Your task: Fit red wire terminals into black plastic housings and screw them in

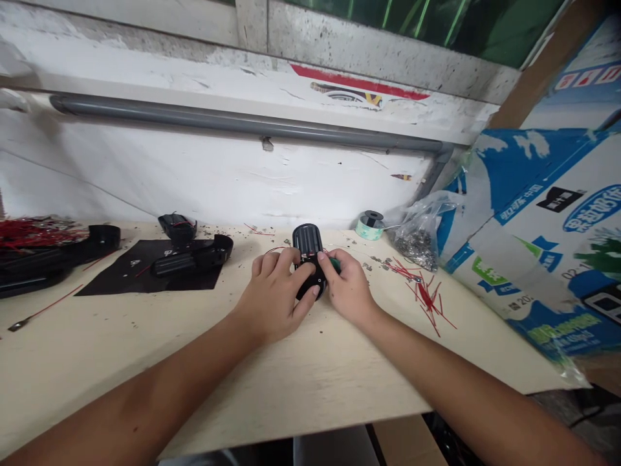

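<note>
A black ribbed plastic housing (307, 238) stands out from between both hands at the middle of the table. My left hand (272, 294) lies over its left side, fingers bent around it and thumb near its lower end. My right hand (347, 285) is closed at the right side, with its thumb on the housing. Something green (334, 264), partly hidden, shows under the right fingers; what it is cannot be made out. A thin red wire shows beside the housing.
Similar black housings (182, 260) lie on a black sheet (107, 275) at the left. Red wires are heaped far left, with others (427, 299) at right. A tape roll (369, 226), a bag of metal parts (420, 243) and a blue-white carton (533, 226) stand back right.
</note>
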### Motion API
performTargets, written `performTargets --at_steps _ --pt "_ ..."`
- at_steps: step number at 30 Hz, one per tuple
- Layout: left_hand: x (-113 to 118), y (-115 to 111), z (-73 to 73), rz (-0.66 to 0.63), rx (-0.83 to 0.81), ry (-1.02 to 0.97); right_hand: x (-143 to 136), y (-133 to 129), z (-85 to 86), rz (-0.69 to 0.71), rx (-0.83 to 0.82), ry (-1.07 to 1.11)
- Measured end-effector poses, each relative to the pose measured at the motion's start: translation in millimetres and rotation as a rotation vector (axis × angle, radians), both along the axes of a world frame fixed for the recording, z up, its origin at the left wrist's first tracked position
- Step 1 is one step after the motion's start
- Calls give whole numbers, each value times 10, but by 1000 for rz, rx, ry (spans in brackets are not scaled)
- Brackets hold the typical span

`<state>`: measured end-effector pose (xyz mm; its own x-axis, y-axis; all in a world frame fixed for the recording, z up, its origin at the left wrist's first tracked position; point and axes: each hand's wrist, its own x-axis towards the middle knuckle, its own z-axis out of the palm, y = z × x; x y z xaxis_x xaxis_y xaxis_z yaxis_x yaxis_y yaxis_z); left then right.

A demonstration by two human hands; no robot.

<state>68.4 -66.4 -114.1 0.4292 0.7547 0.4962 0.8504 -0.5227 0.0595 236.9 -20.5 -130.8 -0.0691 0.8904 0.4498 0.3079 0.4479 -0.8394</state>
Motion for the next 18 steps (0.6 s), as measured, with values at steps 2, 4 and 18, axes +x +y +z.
performTargets --at_steps 2,4,18 --pt "6 9 -10 12 13 16 -1 0 -4 0 13 -15" --pt "11 15 -16 20 29 29 1 -4 -4 -3 23 -28" --pt "8 17 -12 -56 -144 -234 11 9 14 25 -13 3"
